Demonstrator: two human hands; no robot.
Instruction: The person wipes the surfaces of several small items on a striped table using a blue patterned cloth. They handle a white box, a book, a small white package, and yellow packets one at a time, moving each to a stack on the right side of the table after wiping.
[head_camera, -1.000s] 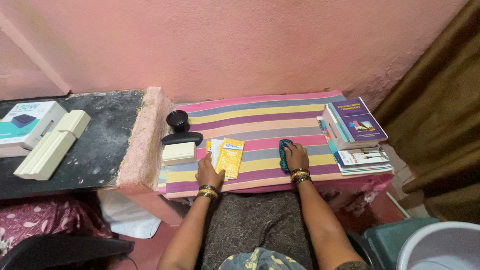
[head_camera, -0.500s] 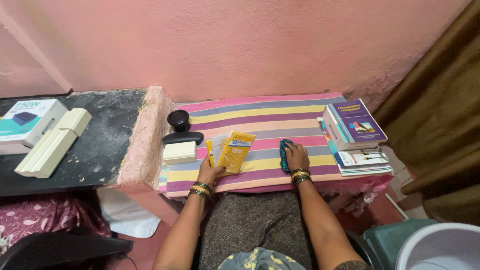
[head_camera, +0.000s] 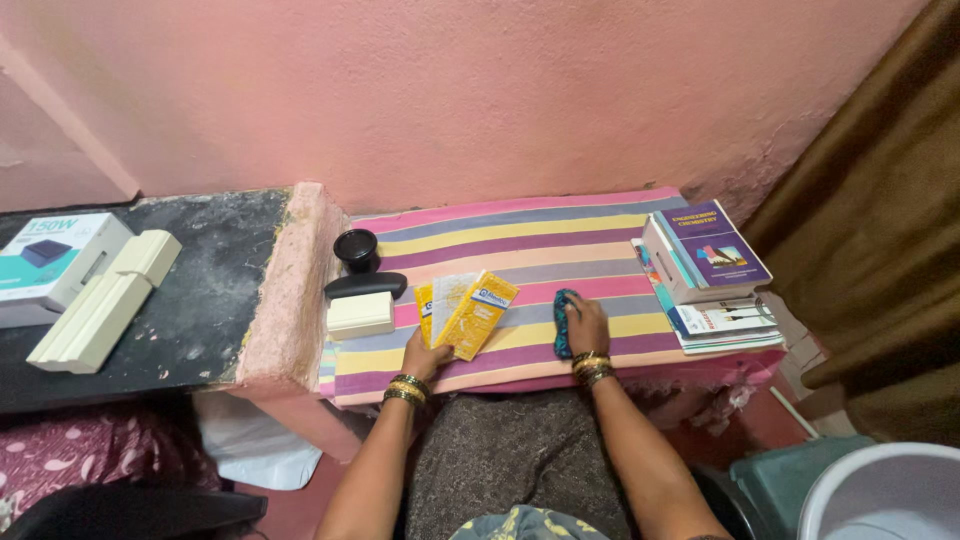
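Head view: left hand (head_camera: 424, 354) gripping yellow packets (head_camera: 466, 309); right hand (head_camera: 587, 324) on teal cloth (head_camera: 562, 322)

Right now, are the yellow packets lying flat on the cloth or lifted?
Lifted. The left hand grips the yellow packets at their lower end, fanned and tilted up off the striped cloth.

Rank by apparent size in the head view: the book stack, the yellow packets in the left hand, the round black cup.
1. Book stack, clearly largest.
2. Yellow packets, fanned in the left hand.
3. Round black cup, smallest, though farther from the camera.
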